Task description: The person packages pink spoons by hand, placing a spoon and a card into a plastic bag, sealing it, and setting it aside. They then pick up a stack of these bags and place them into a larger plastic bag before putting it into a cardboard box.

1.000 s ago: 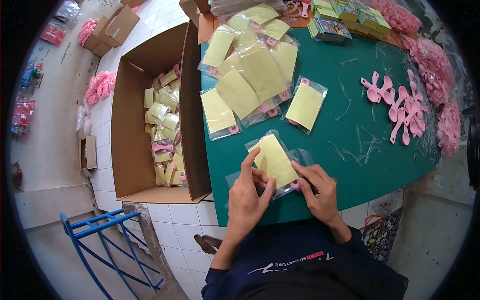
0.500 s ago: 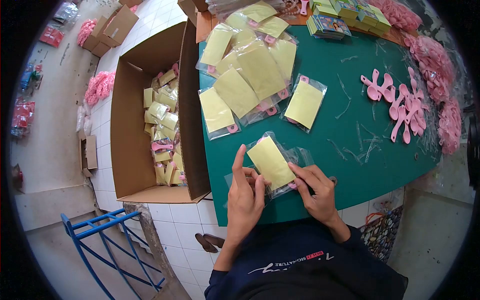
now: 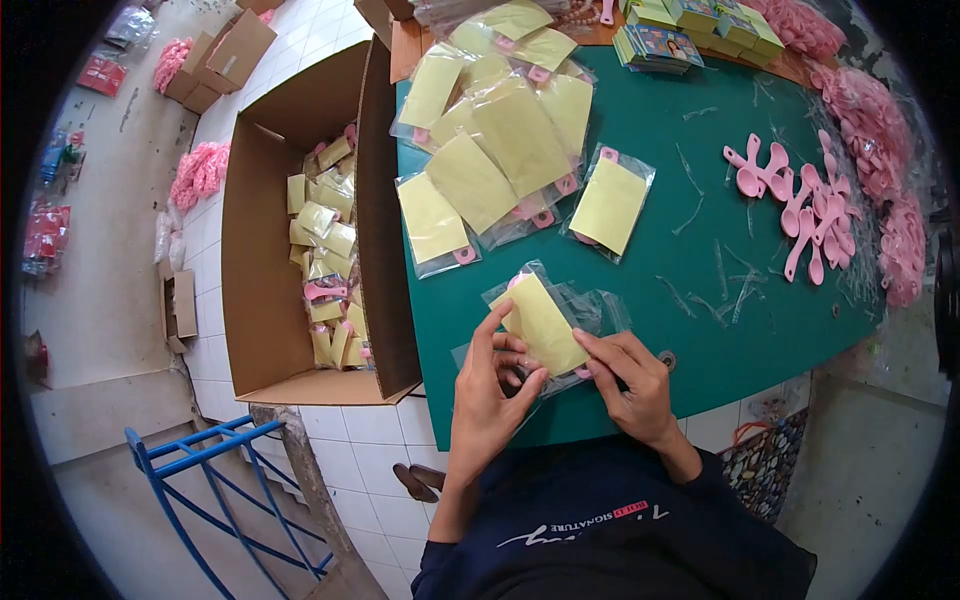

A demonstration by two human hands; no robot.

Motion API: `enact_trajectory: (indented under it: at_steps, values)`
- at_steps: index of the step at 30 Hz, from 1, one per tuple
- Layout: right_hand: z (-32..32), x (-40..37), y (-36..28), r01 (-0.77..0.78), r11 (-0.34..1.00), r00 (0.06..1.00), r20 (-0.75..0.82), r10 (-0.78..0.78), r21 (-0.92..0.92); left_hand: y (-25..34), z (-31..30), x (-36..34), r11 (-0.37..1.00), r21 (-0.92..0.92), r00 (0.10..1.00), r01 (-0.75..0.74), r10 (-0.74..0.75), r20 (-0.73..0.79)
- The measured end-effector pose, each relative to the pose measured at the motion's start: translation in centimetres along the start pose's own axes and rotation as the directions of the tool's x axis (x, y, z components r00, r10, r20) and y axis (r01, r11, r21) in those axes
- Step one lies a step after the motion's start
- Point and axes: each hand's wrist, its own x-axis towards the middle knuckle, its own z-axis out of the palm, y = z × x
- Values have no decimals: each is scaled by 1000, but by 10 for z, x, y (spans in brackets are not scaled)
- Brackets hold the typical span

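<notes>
A yellow card (image 3: 543,325) lies in a clear plastic bag near the front edge of the green table, with bits of pink showing at its top and bottom ends. My right hand (image 3: 632,385) pinches the card's right edge. At its left side is my left hand (image 3: 492,375), the index fingertip touching the upper left edge and the other fingers curled loosely apart. Just above lies a single bagged yellow card (image 3: 611,207). A heap of bagged yellow cards (image 3: 515,135) covers the table's upper left. Pink spoons (image 3: 805,210) are piled at the right.
A large cardboard box (image 3: 290,250) holding several bagged cards stands left of the green table (image 3: 660,130). Stacked card packs (image 3: 660,48) are at the back, pink bundles (image 3: 870,130) along the right. Plastic strips lie scattered. A blue metal rack (image 3: 205,440) stands at the lower left.
My left index finger has bent from pointing up to touching the card's upper left edge, and my left thumb has moved outward. My right hand keeps its pinch.
</notes>
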Motion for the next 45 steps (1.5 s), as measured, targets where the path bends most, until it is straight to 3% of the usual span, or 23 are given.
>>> enact_trajectory:
  at_steps: [14,23,29,36,41,45]
  values:
    - [-2,-1,2,71,997,997,41,-71,-8,-1,3,-1,996,-84,1000,19,-17,20]
    - [0,1,-1,123,991,992,-11,-124,-52,-2,0,-1,900,-424,994,103,-83,65]
    - [-1,-1,1,126,992,992,-3,-126,-33,-10,-2,-3,917,-384,992,104,-70,101]
    - [-1,0,0,127,992,992,-6,-127,-20,-3,-3,-4,880,-450,987,150,-105,123]
    - [-1,0,-1,138,990,990,-15,-138,-19,-1,-8,-4,779,-573,966,256,-224,127]
    - [-1,0,-1,146,989,989,-9,-147,-19,-5,-12,-5,775,-583,970,243,-191,151]
